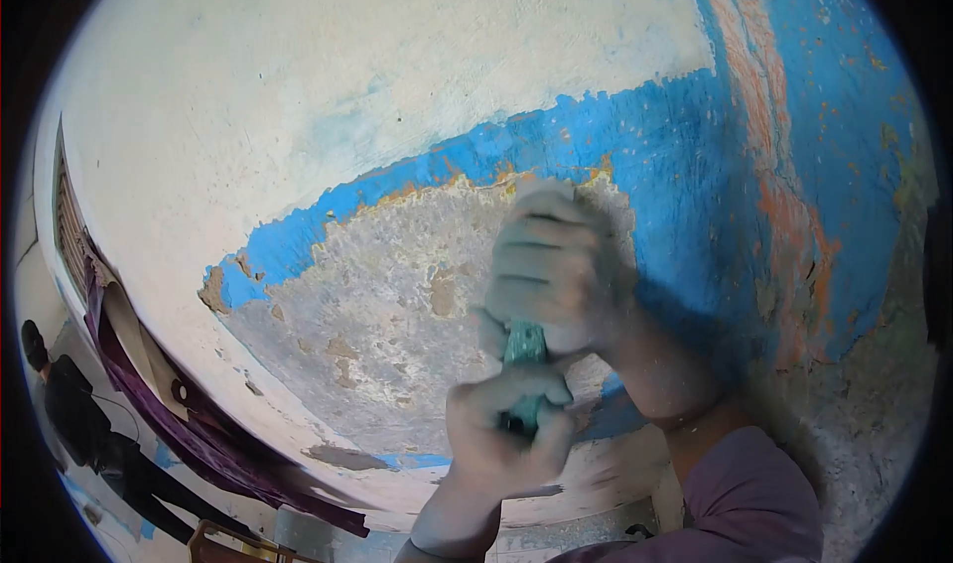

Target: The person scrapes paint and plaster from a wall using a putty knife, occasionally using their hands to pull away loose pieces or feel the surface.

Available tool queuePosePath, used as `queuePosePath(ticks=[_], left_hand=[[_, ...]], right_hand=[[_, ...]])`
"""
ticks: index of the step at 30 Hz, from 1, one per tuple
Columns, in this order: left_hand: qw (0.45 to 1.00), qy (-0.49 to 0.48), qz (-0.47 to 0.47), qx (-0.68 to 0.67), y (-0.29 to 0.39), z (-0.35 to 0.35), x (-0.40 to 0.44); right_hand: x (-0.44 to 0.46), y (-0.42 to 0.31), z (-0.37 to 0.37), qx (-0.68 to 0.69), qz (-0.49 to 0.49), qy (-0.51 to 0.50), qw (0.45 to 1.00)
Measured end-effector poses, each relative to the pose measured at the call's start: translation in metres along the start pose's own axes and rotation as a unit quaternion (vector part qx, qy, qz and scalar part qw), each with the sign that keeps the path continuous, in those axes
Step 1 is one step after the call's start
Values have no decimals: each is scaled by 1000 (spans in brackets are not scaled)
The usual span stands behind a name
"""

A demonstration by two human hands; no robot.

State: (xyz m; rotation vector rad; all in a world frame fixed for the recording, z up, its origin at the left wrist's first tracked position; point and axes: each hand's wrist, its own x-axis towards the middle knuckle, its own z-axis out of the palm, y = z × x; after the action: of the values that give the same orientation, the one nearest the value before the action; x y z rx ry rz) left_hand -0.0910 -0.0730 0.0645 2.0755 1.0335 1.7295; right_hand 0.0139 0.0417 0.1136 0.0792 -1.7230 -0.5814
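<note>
Both my hands are wrapped round the green handle (526, 343) of what looks like a scraper, held up against the wall. My right hand (551, 265) closes over its upper part, fingers curled and slightly blurred. Lower down, my left hand (511, 419) grips the handle's end. A pale edge of the tool shows just above my right knuckles; the rest of its blade is hidden. Around the hands lies a bare grey patch of wall (397, 305) with brown pits. Ragged blue paint (447, 156) borders it above, with yellow-orange edges where it stops.
Cream wall (248, 96) stretches above the blue. Cracked orange plaster (774, 186) runs down the right. At the left hang a purple curtain (208, 424) and, beyond it, a person in dark clothes (79, 404) stands. A wooden piece of furniture (213, 543) is at the bottom left.
</note>
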Motion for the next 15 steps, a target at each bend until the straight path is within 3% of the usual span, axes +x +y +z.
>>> queuePosePath(ticks=[1,2,5,9,12,15], left_hand=[[998,2,59,0,2,1,-4],[998,1,62,-2,2,2,-6],[999,-26,-22,-17,2,0,-7],[998,-8,-32,-48,3,-2,-10],[999,-23,34,-8,3,-2,-9],[999,12,-32,-28,-7,-6,-6]], right_hand=[[-2,-2,2,-2,-2,-1,1000],[-7,-3,5,23,-5,11,1000],[-6,3,6,37,-12,11,999],[-2,-7,4,12,11,10,1000],[-7,-2,6,38,-14,-7,999],[-1,1,12,-20,-12,3,1000]])
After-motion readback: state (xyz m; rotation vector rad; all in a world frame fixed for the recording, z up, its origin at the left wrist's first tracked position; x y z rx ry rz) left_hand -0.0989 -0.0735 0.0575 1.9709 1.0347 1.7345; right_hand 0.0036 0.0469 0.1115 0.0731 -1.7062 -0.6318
